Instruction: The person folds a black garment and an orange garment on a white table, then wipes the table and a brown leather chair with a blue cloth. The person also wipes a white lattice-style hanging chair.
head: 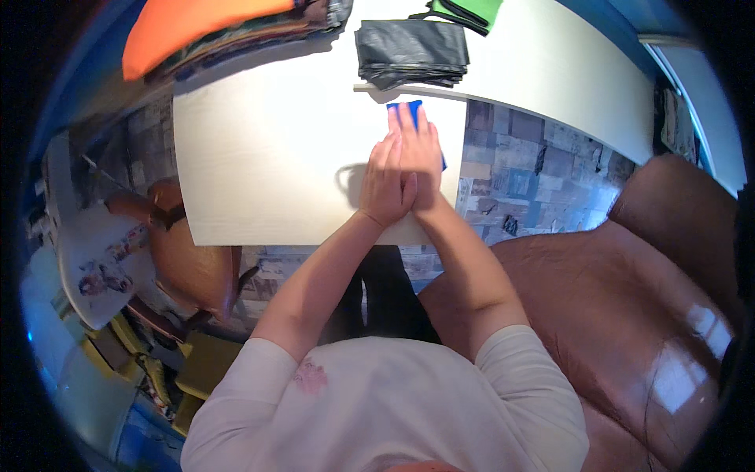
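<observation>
Both hands are together near the right edge of a white table. My right hand lies flat, palm down, on a blue folded item, probably cloth, whose edges show past the fingertips and beside the wrist. My left hand rests against the inner side of my right hand, its fingers partly over it. Most of the blue item is hidden under the hands. Just beyond the fingertips is a stack of folded black plastic sheets or bags.
A pile of folded fabrics with orange on top stands at the far left, and a green folded cloth lies behind the black stack. A brown leather sofa is at right, a brown chair at left.
</observation>
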Tool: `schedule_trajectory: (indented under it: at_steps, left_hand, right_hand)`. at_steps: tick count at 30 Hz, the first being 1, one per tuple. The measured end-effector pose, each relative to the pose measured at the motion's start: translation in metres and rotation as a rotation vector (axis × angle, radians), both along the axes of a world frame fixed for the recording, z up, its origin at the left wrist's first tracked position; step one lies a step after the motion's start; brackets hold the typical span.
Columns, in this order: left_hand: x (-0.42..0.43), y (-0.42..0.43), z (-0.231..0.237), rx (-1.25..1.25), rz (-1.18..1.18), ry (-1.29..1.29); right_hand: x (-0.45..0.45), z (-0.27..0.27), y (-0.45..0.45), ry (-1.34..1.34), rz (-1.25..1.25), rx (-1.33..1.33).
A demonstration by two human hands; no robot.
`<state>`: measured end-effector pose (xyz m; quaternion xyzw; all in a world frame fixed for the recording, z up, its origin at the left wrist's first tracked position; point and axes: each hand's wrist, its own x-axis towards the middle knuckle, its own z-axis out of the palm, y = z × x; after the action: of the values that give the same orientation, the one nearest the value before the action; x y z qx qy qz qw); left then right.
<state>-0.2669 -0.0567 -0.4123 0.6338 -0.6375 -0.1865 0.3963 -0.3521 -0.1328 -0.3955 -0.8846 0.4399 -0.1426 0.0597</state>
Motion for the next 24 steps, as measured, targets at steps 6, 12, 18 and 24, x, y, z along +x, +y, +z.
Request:
schedule_trajectory:
  at_steps: [6,12,18,24]
  left_hand:
    - [0.060,0.088,-0.018,0.061,0.368,-0.176]
    - [0.185,0.158,0.004,0.523,0.622,-0.554]
    - [0.220,0.162,0.011,0.446,0.639,-0.601]
    - [0.222,0.168,0.005,0.386,0.618,-0.527]
  right_hand:
    - [0.007,0.008,0.107,0.039,0.147,0.235]
    - [-0.003,0.002,0.156,0.129,0.302,0.189]
    - [0.089,0.004,0.061,0.045,0.042,0.099]
    - [0.200,0.003,0.061,0.023,0.189,0.108]
